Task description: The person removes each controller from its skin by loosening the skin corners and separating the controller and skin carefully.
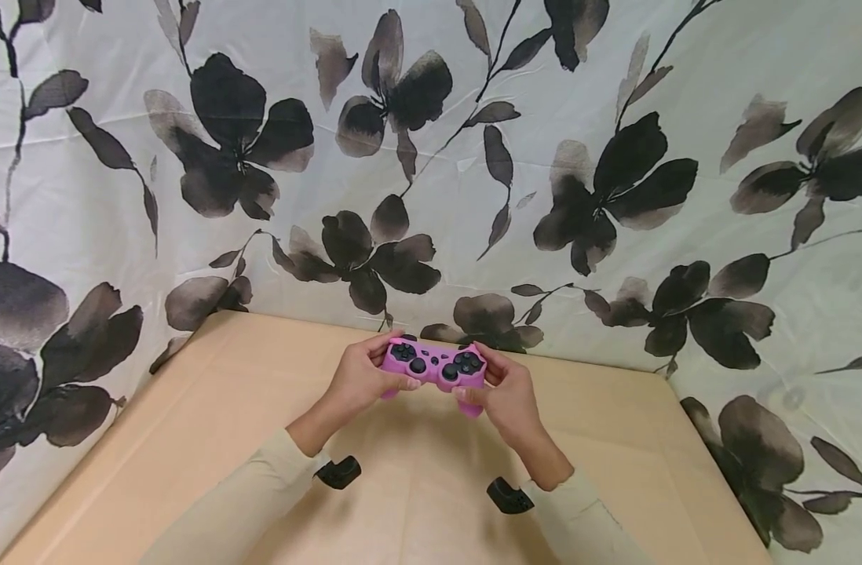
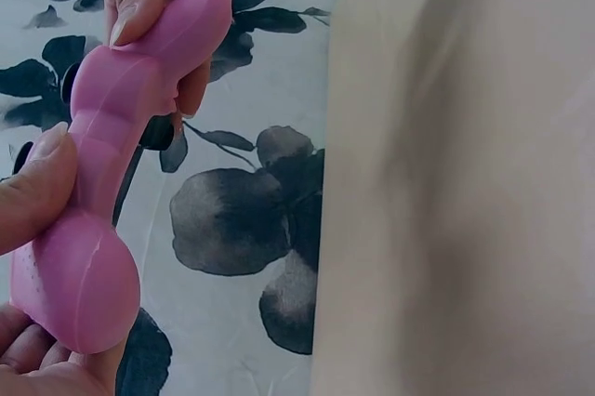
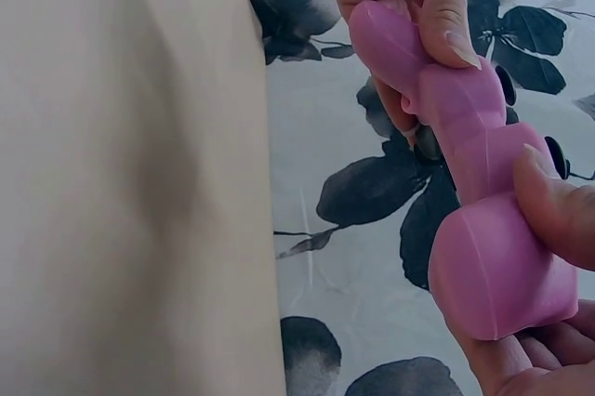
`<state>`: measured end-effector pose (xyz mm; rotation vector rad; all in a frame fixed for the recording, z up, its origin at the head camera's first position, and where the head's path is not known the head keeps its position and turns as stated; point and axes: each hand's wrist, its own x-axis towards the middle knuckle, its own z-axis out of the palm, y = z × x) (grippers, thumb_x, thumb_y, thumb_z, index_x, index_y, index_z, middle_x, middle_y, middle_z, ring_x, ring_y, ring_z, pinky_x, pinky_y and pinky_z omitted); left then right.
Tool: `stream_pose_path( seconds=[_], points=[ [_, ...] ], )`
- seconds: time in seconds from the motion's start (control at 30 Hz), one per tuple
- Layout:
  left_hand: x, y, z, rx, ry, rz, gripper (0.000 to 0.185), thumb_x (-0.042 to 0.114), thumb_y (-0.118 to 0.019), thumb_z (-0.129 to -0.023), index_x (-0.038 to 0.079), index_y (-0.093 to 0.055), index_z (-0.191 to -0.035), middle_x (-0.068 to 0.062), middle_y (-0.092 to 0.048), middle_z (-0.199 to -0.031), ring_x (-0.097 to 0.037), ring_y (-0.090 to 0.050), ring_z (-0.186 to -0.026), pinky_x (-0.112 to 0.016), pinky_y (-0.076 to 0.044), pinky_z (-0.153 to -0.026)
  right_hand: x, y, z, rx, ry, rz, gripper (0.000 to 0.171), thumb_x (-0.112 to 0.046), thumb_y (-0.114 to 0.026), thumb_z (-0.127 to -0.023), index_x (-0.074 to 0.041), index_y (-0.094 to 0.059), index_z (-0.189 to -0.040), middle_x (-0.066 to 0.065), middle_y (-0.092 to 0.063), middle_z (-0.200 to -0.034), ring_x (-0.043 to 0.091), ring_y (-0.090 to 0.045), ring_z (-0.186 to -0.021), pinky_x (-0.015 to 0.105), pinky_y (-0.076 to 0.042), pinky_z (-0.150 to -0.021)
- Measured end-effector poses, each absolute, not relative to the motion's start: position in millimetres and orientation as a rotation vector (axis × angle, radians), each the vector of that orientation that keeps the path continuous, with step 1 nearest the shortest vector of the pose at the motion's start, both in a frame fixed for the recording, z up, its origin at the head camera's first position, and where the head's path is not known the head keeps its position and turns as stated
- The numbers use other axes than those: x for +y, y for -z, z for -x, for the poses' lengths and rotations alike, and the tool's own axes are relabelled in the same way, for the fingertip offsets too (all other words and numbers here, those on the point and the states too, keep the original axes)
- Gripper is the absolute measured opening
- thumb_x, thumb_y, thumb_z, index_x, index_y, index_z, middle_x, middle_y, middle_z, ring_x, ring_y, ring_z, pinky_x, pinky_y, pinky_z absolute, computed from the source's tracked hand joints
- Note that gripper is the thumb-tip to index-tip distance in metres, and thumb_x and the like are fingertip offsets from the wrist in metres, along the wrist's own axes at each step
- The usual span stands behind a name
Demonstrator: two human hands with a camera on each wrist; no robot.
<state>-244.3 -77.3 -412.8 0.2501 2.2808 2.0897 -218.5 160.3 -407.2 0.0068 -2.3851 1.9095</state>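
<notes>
A pink game controller [image 1: 434,362] with black buttons and two black thumbsticks is held up above the table, its button side toward the head camera. My left hand [image 1: 363,375] grips its left handle, thumb on the front near the left stick. Around the right handle curl the fingers of my right hand [image 1: 510,392], with the thumb lying low on the front face. Both wrist views show the smooth pink underside of the controller [image 2: 102,173] and its rounded grips. In the right wrist view, fingers wrap beneath the near grip of the controller [image 3: 493,266].
Below the hands spreads a tan table top [image 1: 417,486], carrying soft shadows of the arms. A white cloth [image 1: 473,235] printed with dark flowers hangs behind and along both sides. Black devices [image 1: 339,472] are strapped at both wrists, by the pale sleeves.
</notes>
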Motion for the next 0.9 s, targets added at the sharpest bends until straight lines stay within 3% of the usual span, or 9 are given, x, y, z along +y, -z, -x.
stream_pose_path(
  seconds=[0.63,0.9],
  points=[
    [-72,419,246,2.375,-2.039,-0.205,0.090,0.001,-0.097,-0.065,0.005,-0.059,-0.147,-0.016,-0.073,-0.132,-0.026,-0.074,-0.111,-0.033,-0.062,-0.092,157,414,220,-2.276,-1.915,0.106,0.072,0.014,-0.085,-0.074,-0.001,-0.063,-0.141,0.024,-0.067,-0.138,0.041,-0.066,-0.127,0.043,-0.053,-0.101],
    [-73,427,248,2.460,-1.961,-0.195,0.088,0.004,-0.097,-0.066,0.003,-0.059,-0.146,-0.016,-0.074,-0.129,-0.024,-0.075,-0.107,-0.033,-0.063,-0.089,155,423,222,-2.302,-1.881,0.147,0.072,0.012,-0.086,-0.075,-0.004,-0.064,-0.141,0.022,-0.067,-0.140,0.040,-0.065,-0.129,0.044,-0.053,-0.101]
  ],
)
